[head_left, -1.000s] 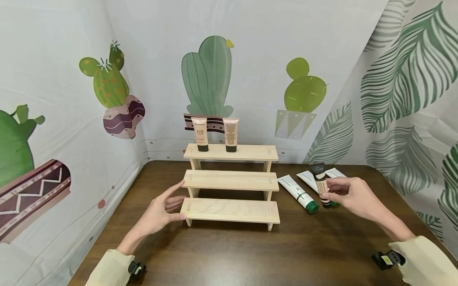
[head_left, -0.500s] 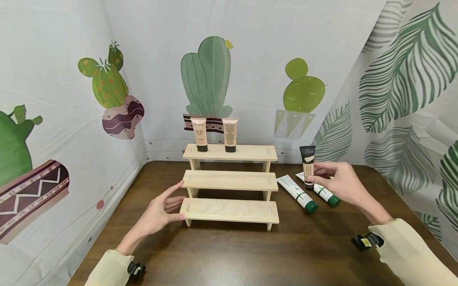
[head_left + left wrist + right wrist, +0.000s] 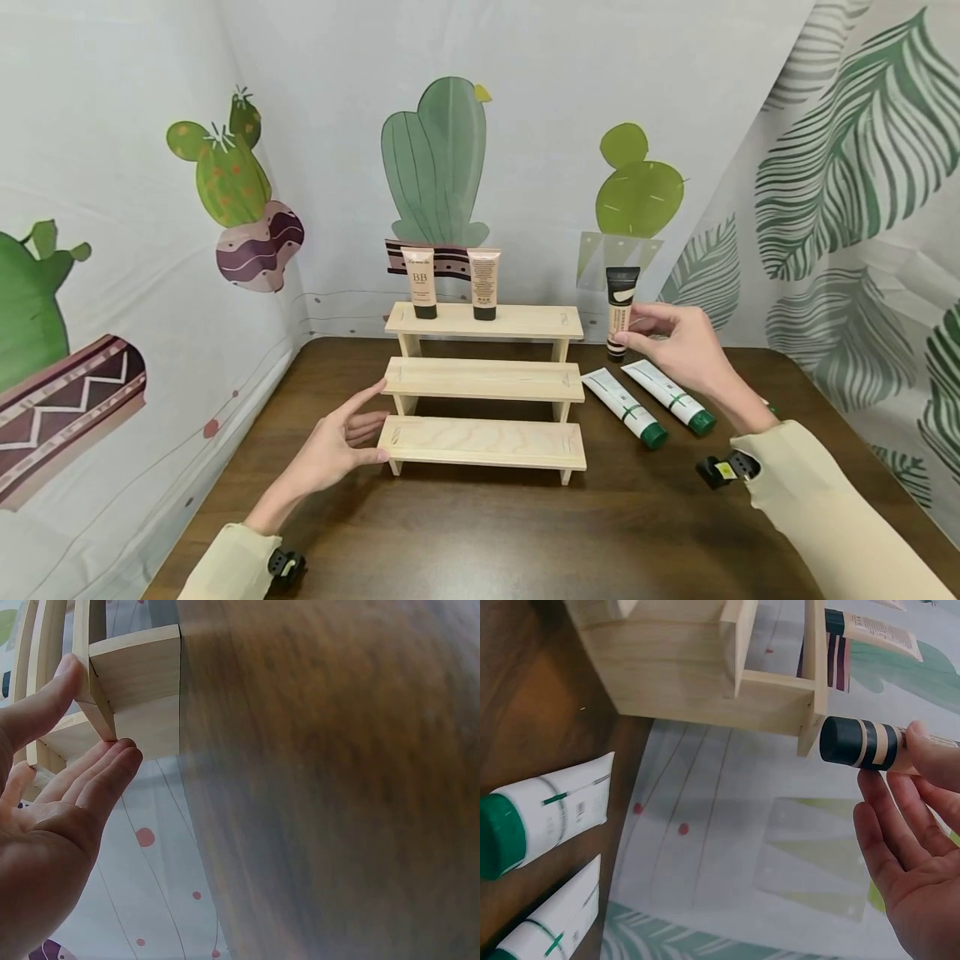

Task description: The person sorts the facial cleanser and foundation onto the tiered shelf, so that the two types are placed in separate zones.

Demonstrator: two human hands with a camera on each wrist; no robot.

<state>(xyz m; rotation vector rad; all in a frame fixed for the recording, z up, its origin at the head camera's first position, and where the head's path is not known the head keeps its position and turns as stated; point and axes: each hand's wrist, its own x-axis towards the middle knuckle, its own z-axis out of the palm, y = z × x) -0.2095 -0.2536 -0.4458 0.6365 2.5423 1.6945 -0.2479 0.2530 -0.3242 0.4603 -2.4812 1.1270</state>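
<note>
Right hand (image 3: 678, 342) pinches black-and-beige plastic tube (image 3: 619, 312), cap down, right of frame centre | left hand (image 3: 330, 450), fingers spread, touches pale three-tier wooden stand (image 3: 483, 437), mid-frame | white green-capped tubes (image 3: 625, 408) on brown wooden desk (image 3: 480, 542), lower right

Tiered stand (image 3: 483, 442) on table (image 3: 480, 537), two upright tubes (image 3: 422, 285) on top shelf (image 3: 528, 320), lying tubes (image 3: 624, 408) right of stand

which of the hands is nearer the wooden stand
Left. The left hand touches the wooden stand at its left end; the right hand, holding a tube, is clear of its right end.
</note>
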